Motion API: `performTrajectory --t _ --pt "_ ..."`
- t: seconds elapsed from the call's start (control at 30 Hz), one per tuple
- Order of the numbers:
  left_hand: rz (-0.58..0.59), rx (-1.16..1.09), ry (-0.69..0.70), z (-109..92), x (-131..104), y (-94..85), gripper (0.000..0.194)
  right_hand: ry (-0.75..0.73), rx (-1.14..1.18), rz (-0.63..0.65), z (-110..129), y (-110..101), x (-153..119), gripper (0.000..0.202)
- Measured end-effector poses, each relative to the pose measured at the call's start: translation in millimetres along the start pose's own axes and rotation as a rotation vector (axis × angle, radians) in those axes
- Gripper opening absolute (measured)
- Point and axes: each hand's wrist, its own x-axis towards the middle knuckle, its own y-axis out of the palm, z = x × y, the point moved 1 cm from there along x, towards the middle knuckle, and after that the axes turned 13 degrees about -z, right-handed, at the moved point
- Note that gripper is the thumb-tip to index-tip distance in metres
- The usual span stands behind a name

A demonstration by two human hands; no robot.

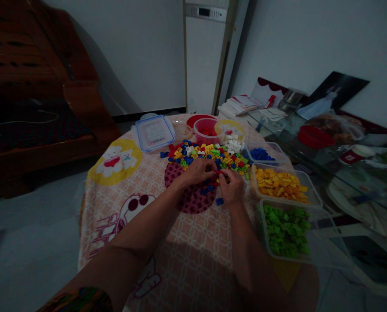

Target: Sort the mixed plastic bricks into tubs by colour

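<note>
My left hand (pixel 200 171) is closed over the near edge of a mixed pile of toy building bricks (pixel 209 151). Opposite it, my right hand (pixel 231 185) pinches at a small red brick (pixel 218 172) between the two hands. The fingertips of both hands meet around that red piece, and the left fingers partly cover it. A few blue bricks (pixel 207 190) lie just below the hands on the dark red round patch (pixel 195 203) of the cloth. One more blue brick (pixel 219 201) rests beside my right wrist.
Along the table's right side stand clear boxes of blue bricks (pixel 261 154), yellow bricks (pixel 280 185) and green bricks (pixel 286 232). A pink tub (pixel 209 138) with red bricks, white bricks (pixel 234 144) and a blue-rimmed lid (pixel 155 133) sit at the back. A cluttered glass table (pixel 278 134) adjoins on the right.
</note>
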Motion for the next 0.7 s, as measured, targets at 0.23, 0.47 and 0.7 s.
performTrajectory --t 0.23,0.47,0.7 --pt "0.012 0.035 0.040 -2.3 -1.3 -1.0 0.009 0.030 0.015 0.072 2.3 0.3 2.2 0.015" --pt "0.042 -0.035 0.037 -1.6 -1.4 1.0 0.012 0.082 0.021 0.048 2.5 0.8 2.6 0.011" --pt "0.039 -0.041 0.039 2.7 -1.2 5.8 0.012 0.080 0.044 0.010 3.6 1.8 0.6 0.012"
